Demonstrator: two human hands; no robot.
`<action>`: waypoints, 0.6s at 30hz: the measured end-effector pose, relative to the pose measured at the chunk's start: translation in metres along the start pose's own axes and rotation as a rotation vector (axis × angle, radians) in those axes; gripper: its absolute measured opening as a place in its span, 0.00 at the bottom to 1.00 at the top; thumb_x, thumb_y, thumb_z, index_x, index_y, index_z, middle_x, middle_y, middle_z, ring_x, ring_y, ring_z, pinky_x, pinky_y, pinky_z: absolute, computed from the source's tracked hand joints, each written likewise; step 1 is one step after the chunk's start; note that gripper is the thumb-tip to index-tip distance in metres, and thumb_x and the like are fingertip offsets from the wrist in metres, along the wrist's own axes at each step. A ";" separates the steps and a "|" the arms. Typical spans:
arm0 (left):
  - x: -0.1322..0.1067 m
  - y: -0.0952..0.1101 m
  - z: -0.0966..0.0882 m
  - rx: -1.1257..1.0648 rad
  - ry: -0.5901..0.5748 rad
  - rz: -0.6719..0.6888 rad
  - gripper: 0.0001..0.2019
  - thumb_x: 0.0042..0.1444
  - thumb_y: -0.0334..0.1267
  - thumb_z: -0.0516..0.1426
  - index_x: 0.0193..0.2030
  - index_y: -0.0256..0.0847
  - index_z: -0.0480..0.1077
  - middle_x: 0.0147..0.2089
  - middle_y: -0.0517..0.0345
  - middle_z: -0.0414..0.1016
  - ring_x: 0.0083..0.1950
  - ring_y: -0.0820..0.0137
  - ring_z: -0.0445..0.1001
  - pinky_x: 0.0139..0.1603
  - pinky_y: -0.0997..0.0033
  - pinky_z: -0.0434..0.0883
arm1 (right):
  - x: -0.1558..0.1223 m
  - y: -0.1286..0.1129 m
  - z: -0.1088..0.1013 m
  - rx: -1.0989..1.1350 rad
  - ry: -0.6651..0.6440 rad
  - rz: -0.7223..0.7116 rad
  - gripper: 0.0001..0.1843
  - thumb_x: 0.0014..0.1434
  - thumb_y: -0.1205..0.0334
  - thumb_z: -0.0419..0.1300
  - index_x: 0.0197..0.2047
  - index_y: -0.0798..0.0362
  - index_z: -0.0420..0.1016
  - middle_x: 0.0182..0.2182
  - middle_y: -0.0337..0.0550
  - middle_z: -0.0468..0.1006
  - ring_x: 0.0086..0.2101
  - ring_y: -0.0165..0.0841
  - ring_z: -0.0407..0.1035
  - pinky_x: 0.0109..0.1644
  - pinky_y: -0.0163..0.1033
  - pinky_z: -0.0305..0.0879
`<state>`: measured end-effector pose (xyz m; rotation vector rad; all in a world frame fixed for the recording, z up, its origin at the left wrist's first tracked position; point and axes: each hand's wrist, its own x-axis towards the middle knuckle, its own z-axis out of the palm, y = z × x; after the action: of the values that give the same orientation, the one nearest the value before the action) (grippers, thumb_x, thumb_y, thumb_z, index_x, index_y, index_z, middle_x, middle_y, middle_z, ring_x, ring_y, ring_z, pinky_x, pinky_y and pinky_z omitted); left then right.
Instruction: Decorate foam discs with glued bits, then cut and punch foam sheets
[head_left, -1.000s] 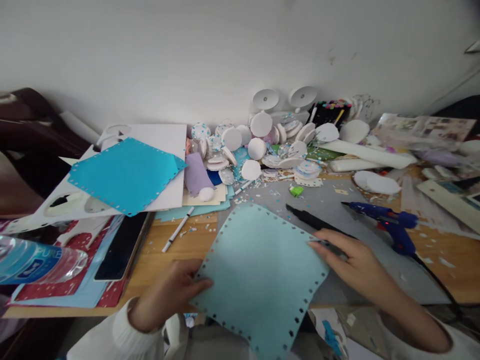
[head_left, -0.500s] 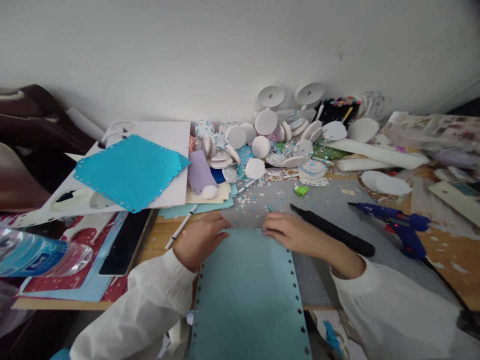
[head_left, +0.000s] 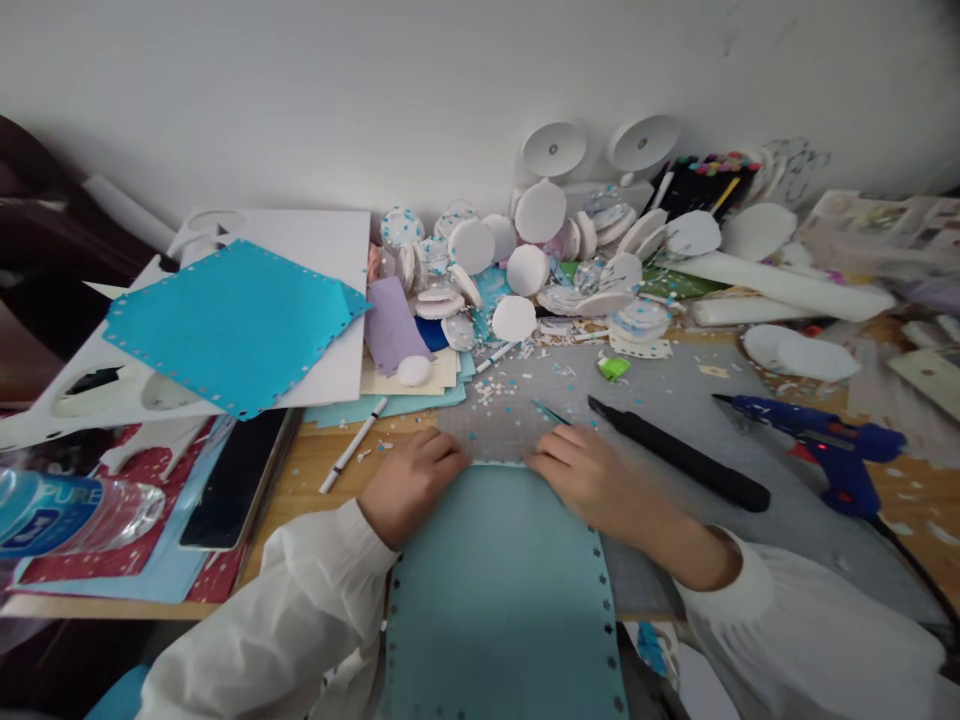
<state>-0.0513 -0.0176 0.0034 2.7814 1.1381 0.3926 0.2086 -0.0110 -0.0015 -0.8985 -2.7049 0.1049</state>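
Note:
A pale blue-green sheet of paper [head_left: 502, 590] with punched flower-shaped holes along its side edges lies in front of me and runs past the table's front edge. My left hand [head_left: 420, 475] is closed on its far left corner, fingers curled. At the far right corner, my right hand [head_left: 581, 475] is closed on the same sheet, slightly smeared by motion. Just beyond the right fingers lies a thin teal pointed piece [head_left: 550, 411]. To the right of that hand a black pen-like tool [head_left: 679, 455] rests on the grey mat [head_left: 652, 370].
A blue glue gun [head_left: 821, 440] with a lit red light lies at right. White discs [head_left: 527, 270] and confetti pile up along the wall. At left are a bright blue punched sheet [head_left: 240, 325], a phone [head_left: 232, 480], a water bottle [head_left: 75, 515] and a white marker [head_left: 354, 445].
My view has shifted a little, so the table things sit differently in the picture. Both hands stay on the sheet's far corners; the left fingers are curled more tightly.

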 end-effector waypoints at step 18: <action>-0.018 0.020 0.002 0.137 -0.136 -0.085 0.13 0.67 0.33 0.46 0.52 0.38 0.68 0.42 0.52 0.73 0.43 0.64 0.70 0.41 0.66 0.74 | -0.022 -0.009 0.011 -0.060 0.021 -0.076 0.20 0.66 0.72 0.43 0.53 0.67 0.71 0.35 0.52 0.74 0.36 0.39 0.64 0.40 0.46 0.70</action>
<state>-0.0501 -0.0444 0.0015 2.8101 1.2902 0.1196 0.2174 -0.0308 -0.0160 -0.8079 -2.7317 -0.0012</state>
